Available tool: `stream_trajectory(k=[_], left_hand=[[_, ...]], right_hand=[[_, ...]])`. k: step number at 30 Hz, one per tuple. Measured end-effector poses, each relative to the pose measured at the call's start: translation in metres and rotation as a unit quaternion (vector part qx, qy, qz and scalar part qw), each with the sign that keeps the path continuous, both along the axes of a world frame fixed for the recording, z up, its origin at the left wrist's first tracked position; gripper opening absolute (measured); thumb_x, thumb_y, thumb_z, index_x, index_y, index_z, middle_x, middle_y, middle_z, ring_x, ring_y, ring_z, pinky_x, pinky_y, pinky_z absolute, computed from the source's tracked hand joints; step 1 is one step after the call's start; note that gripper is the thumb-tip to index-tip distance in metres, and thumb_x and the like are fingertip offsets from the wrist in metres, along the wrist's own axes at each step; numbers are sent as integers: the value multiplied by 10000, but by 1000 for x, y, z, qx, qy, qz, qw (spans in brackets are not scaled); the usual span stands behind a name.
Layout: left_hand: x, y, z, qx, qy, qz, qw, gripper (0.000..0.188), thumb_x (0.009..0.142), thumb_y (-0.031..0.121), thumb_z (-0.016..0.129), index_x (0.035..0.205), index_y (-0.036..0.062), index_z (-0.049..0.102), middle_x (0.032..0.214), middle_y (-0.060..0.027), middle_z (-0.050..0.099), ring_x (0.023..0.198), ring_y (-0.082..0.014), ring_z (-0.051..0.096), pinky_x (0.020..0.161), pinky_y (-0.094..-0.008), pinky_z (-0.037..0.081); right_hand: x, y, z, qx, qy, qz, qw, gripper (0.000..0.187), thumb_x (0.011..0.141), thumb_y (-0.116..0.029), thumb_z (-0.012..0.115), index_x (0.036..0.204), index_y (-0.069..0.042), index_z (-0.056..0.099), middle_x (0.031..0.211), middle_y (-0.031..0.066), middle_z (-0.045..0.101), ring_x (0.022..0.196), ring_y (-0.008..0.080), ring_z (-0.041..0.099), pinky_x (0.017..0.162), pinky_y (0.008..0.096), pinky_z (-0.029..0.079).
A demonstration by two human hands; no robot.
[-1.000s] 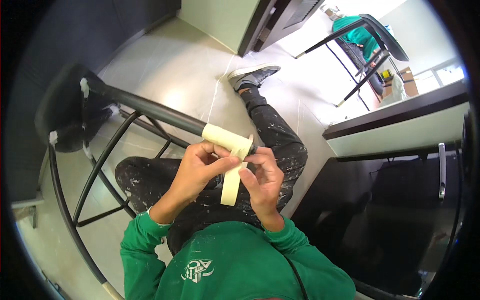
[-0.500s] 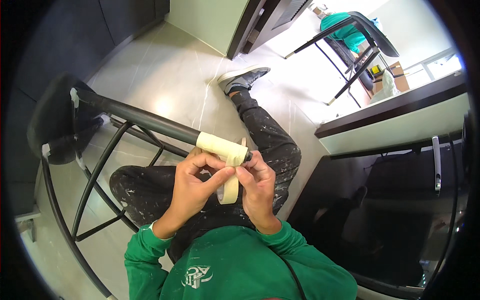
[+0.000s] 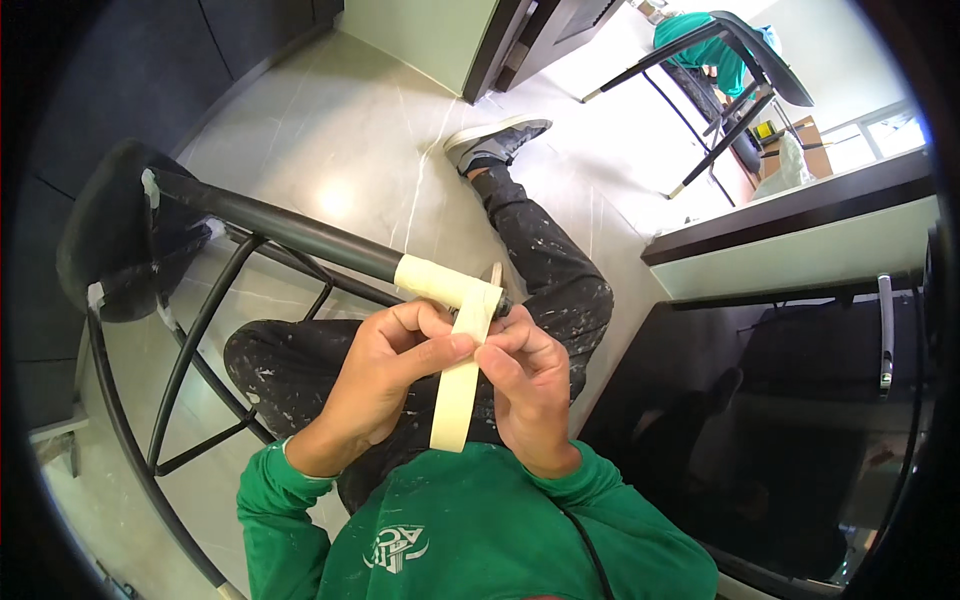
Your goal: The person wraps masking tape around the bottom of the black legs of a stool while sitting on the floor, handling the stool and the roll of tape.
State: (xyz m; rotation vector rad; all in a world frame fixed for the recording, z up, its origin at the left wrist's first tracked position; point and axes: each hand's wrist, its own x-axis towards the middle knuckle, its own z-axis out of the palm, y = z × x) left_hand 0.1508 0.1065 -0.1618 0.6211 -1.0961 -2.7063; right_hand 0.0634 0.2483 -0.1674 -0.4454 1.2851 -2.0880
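A black metal-legged stool [image 3: 310, 236] lies tipped over, its dark seat [image 3: 105, 245] to the left. One leg points toward my hands, and its end is wrapped in pale yellow masking tape [image 3: 435, 279], with a dark tip [image 3: 504, 304] showing. From that end a length of tape [image 3: 456, 405] runs down between my hands toward my lap; its roll seems edge-on. My left hand [image 3: 372, 378] pinches the tape's left edge between thumb and fingers, just below the leg. On the other edge, my right hand [image 3: 532, 385] is closed, thumb against the tape and fingers by the leg tip.
My bent legs in paint-spotted trousers [image 3: 545, 245] surround the work. A glossy black panel with a metal handle [image 3: 885, 335] stands at right, dark cabinets [image 3: 120, 90] at left. Beyond a doorway are another black chair [image 3: 725, 115] and a person in green [image 3: 690, 40].
The tape below my hands now hangs longer and lower, turned so its flat face shows. My right hand has shifted slightly right and down. The view has tilted a little.
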Motion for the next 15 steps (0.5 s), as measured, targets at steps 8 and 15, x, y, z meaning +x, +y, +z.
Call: stream_trajectory(k=[8, 15], left_hand=[[1, -8, 22, 52, -37, -29, 998, 138, 953, 138, 736, 853, 84, 657, 962, -26, 686, 920, -103, 615, 876, -292, 476], [8, -10, 10, 91, -60, -54, 993, 139, 952, 143, 736, 854, 80, 661, 942, -21, 681, 900, -102, 617, 851, -284, 481]], right_hand=[[1, -2, 12, -14, -73, 15, 997, 75, 956, -31, 721, 1008, 22, 733, 946, -2, 621, 900, 65, 584, 843, 232, 459], [7, 4, 0, 7, -83, 19, 996, 84, 945, -15, 729, 1007, 36, 754, 891, -10, 629, 846, 58, 585, 788, 227, 462]])
